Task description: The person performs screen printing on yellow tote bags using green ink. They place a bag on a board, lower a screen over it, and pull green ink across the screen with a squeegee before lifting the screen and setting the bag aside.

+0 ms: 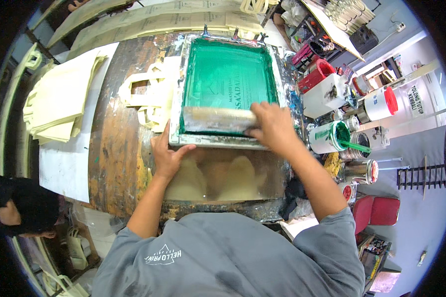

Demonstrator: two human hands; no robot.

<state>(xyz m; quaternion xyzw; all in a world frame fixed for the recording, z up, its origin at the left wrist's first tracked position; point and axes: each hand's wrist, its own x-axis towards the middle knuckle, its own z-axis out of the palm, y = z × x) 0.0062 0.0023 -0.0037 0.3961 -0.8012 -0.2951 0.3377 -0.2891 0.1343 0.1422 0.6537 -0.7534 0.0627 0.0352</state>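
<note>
A screen printing frame (pixel 176 114) lies on the worktable, its mesh coated with green ink (pixel 208 59) and showing a printed design. My right hand (pixel 273 126) is closed on the right end of a squeegee (pixel 218 119), which lies across the near part of the mesh. At the frame's near left corner, my left hand (pixel 167 157) grips the edge, thumb along the near side and fingers along the left side. A cream fabric bag (pixel 158 91) sticks out from under the frame's left side, its handles showing.
Stacked cream bags (pixel 64 96) sit on a white board (pixel 62 168) at the left. Clamps (pixel 236 33) line the frame's far edge. On the right stand an ink bucket (pixel 327 137), several cans and a red container (pixel 318 74). Another person's head (pixel 29 205) is at lower left.
</note>
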